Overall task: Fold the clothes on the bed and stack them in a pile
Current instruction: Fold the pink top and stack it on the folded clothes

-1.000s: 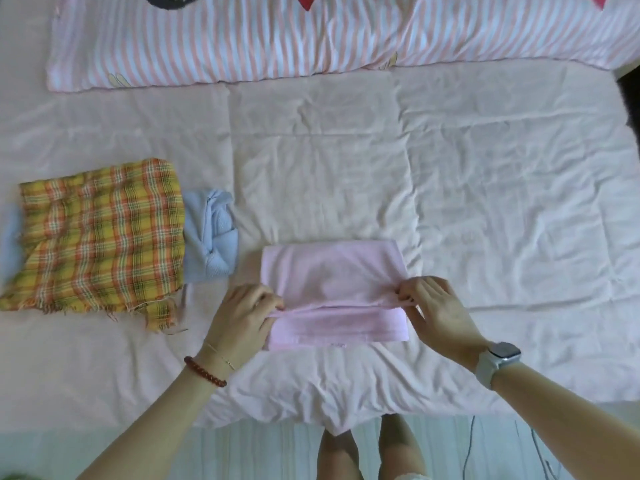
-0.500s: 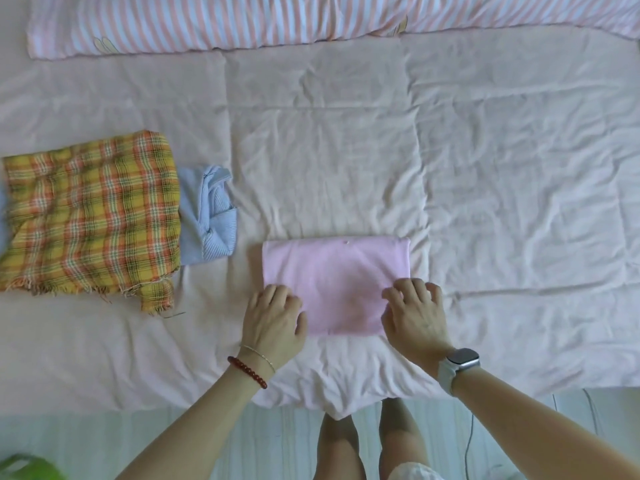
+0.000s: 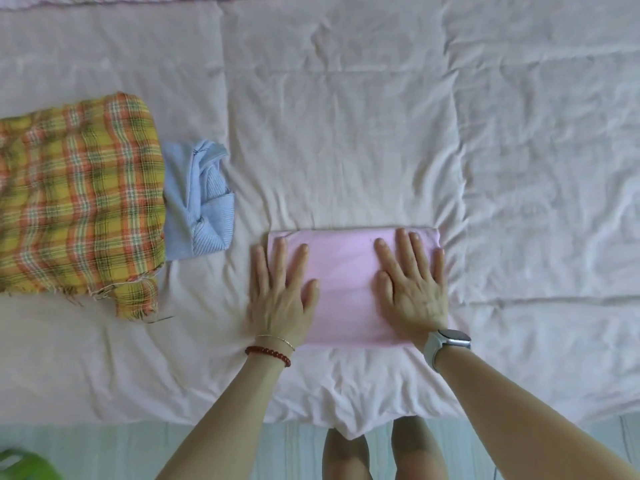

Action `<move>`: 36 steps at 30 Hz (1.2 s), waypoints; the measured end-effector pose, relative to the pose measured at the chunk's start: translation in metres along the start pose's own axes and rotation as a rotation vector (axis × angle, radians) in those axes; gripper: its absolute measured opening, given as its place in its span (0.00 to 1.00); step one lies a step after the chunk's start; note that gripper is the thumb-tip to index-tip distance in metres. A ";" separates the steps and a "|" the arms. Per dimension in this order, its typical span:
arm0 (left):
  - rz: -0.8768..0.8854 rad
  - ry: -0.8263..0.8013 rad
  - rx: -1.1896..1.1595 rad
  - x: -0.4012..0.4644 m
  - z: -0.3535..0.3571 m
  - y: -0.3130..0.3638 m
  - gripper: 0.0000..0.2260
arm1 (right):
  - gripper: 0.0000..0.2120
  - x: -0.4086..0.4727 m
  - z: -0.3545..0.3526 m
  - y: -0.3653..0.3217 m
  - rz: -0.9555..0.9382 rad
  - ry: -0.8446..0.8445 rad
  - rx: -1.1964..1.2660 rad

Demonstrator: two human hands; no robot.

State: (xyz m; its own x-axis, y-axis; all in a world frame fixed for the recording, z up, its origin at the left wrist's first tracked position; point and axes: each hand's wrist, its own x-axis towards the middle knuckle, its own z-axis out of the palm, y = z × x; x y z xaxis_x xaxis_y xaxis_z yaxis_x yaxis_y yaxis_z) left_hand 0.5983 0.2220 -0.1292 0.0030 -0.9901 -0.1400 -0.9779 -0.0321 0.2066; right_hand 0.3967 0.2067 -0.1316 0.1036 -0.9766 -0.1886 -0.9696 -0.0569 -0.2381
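A pink garment [image 3: 344, 282] lies folded into a neat rectangle near the front edge of the bed. My left hand [image 3: 280, 292] presses flat on its left side with straight fingers, the outer fingers partly over the edge. Flat on its right side lies my right hand [image 3: 412, 282], fingers spread, a watch on the wrist. To the left lies a folded yellow and orange plaid cloth [image 3: 78, 216], and a folded light blue garment [image 3: 201, 206] shows from under its right edge.
The pale pink bed sheet [image 3: 519, 168] stretches wide to the right and behind. A striped pillow edge [image 3: 104, 0] runs along the top. The bed's front edge [image 3: 138, 419] meets the floor, where my legs stand. Something green [image 3: 20, 465] sits at bottom left.
My hands let go of the pink garment's pinched edge after folding it over, then slid forward and flattened on top of it. The view tilted down.
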 end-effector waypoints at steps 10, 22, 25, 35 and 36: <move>-0.652 -0.224 -0.893 0.015 -0.045 -0.017 0.11 | 0.14 -0.007 -0.046 0.009 0.787 -0.053 0.886; -0.661 0.037 -0.935 -0.008 -0.114 -0.004 0.12 | 0.07 -0.013 -0.108 -0.033 0.569 -0.089 0.930; -0.695 0.230 -0.851 -0.011 -0.153 -0.041 0.14 | 0.07 -0.004 -0.118 -0.082 0.461 -0.107 0.983; -0.847 0.577 -0.599 0.050 -0.251 -0.253 0.12 | 0.06 0.088 -0.115 -0.307 0.150 -0.185 1.140; -0.863 0.572 -0.618 0.056 -0.251 -0.271 0.12 | 0.06 0.099 -0.108 -0.322 0.153 -0.183 1.151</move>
State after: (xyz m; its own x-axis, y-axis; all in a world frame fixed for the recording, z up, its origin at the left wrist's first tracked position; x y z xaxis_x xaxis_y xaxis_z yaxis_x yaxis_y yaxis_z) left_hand 0.9162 0.1411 0.0497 0.8517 -0.5222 -0.0435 -0.3432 -0.6185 0.7069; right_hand 0.6954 0.1059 0.0296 0.1248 -0.9074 -0.4013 -0.2124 0.3706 -0.9042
